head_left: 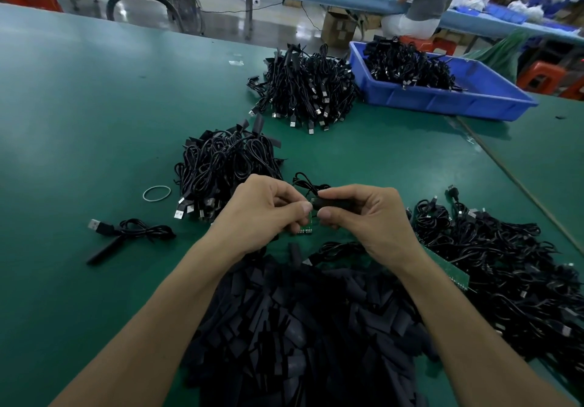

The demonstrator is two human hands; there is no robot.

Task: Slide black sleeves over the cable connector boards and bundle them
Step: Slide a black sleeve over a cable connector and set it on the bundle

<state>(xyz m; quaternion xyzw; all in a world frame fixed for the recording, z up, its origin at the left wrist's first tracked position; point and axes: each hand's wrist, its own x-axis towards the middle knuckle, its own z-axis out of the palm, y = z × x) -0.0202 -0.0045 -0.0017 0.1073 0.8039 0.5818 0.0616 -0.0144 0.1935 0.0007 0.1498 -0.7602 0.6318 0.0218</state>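
Observation:
My left hand [268,214] pinches a small green connector board [306,229] at table centre. My right hand [366,214] grips a black sleeve [328,203] right beside the board's upper end, the two touching. The board's black cable [308,182] loops up behind my fingers. A big heap of loose black sleeves [300,327] lies under my forearms. Unsleeved cables [505,267] pile up on the right, with a green board strip [448,267] at their edge. Sleeved cables sit in a heap [224,166] just left of my hands.
A single sleeved cable [126,232] and a rubber band [156,193] lie at the left on the green table [79,122]. Another cable pile [306,87] and a blue bin [442,97] of cables stand farther back. A person sits at the far bench.

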